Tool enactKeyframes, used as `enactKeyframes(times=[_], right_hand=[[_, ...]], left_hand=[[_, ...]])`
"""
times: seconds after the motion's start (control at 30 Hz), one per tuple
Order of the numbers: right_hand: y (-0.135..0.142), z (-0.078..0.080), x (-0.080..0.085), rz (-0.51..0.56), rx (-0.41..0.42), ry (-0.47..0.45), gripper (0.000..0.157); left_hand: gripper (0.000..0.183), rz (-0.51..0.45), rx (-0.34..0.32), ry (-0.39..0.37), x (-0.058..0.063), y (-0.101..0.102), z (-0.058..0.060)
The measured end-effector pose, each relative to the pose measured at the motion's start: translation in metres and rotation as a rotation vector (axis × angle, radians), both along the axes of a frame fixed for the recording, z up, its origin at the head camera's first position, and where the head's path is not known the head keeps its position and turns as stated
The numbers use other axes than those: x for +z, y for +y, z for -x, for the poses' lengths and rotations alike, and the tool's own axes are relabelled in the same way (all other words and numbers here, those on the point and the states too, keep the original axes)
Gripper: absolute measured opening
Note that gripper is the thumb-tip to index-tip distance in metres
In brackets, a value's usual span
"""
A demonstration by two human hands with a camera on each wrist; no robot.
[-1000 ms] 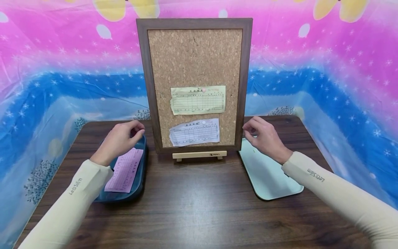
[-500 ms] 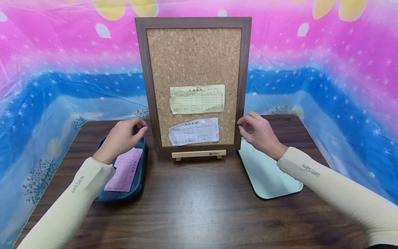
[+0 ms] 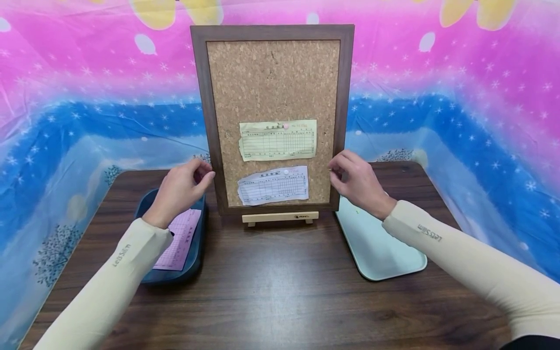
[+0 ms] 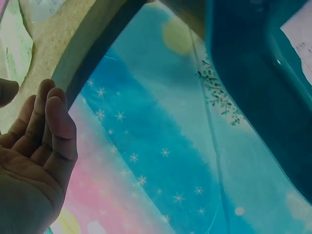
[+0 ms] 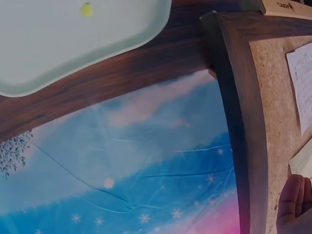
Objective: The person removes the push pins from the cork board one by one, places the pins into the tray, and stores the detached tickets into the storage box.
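Note:
A framed cork board (image 3: 271,78) stands between my hands. Pinned to it are a pale yellow receipt slip (image 3: 277,140), with a pink pushpin (image 3: 286,126), and a pale lilac slip (image 3: 273,185) below, with a white pushpin (image 3: 286,172). My left hand (image 3: 177,192) is beside the frame's left edge, holding nothing; in the left wrist view its thumb and loosely bent fingers (image 4: 61,119) are apart. On the other side, my right hand (image 3: 360,182) overlaps the frame's lower right edge in the head view, fingers loosely bent. Only its fingertips (image 5: 291,192) show in the right wrist view.
A dark blue tray (image 3: 199,243) with a pink slip (image 3: 185,238) lies on the left of the wooden table (image 3: 271,291). At right is a pale green tray (image 3: 385,253) holding a small yellow piece (image 5: 86,9). A wooden easel ledge (image 3: 280,217) supports the board.
Both hands have moved inward and slightly up toward the board, the left one to the right and the right one to the left. Slips and trays stay in place.

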State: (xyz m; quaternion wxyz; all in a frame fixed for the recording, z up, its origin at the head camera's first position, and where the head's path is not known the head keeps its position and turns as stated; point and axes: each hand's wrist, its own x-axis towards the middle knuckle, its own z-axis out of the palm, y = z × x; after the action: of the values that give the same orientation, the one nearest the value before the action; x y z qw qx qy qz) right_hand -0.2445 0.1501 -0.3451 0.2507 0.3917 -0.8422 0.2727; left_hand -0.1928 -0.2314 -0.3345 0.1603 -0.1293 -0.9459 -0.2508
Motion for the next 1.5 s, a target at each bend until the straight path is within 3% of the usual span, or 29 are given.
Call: enactKeyframes(times=[0.43, 0.97, 1.5], right_hand=[[-0.021, 0.005, 0.006, 0.045, 0.010, 0.037, 0.008], [-0.043, 0.024, 0.015, 0.064, -0.036, 0.039, 0.008], [-0.054, 0.030, 0.026, 0.078, -0.027, 0.058, 0.008]], left_hand=[[0.027, -0.097, 0.037, 0.027, 0.004, 0.015, 0.008], [0.025, -0.132, 0.061, 0.084, 0.007, 0.036, 0.025], [0.027, -0.152, 0.073, 0.090, 0.011, 0.045, 0.034]])
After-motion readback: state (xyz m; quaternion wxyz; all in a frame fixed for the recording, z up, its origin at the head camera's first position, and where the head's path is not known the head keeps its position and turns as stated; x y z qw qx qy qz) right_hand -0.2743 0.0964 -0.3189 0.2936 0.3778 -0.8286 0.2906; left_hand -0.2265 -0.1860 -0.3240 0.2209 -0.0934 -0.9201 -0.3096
